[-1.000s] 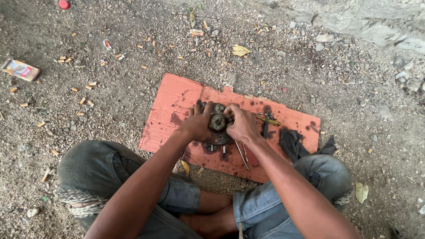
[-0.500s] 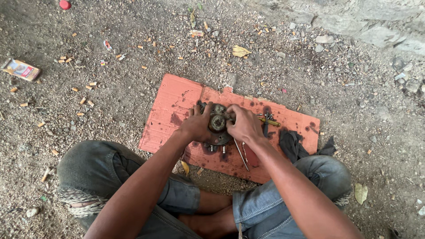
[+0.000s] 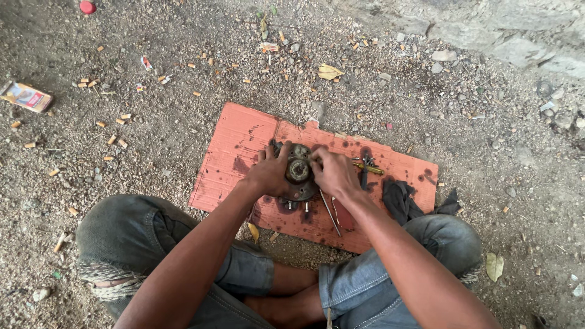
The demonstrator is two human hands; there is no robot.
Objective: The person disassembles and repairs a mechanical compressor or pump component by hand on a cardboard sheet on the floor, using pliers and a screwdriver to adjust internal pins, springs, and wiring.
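Note:
I sit cross-legged on gravel with a red cardboard sheet (image 3: 237, 146) in front of my knees. A round, greasy metal part (image 3: 298, 172) with short studs rests on the cardboard. My left hand (image 3: 268, 173) grips its left side. On its right side my right hand (image 3: 332, 172) is closed over the rim, fingertips at the top near the centre hub. Both hands hide much of the part.
A thin metal rod (image 3: 329, 212) lies on the cardboard below my right hand. A small yellow-handled tool (image 3: 365, 167) and a black rag (image 3: 399, 201) lie to the right. Several cigarette butts, a flat box (image 3: 25, 96), a red cap (image 3: 88, 7) and dry leaves litter the gravel.
My right hand has shifted a little on the part's right rim; the left hand stays in place. The part has not moved off the cardboard.

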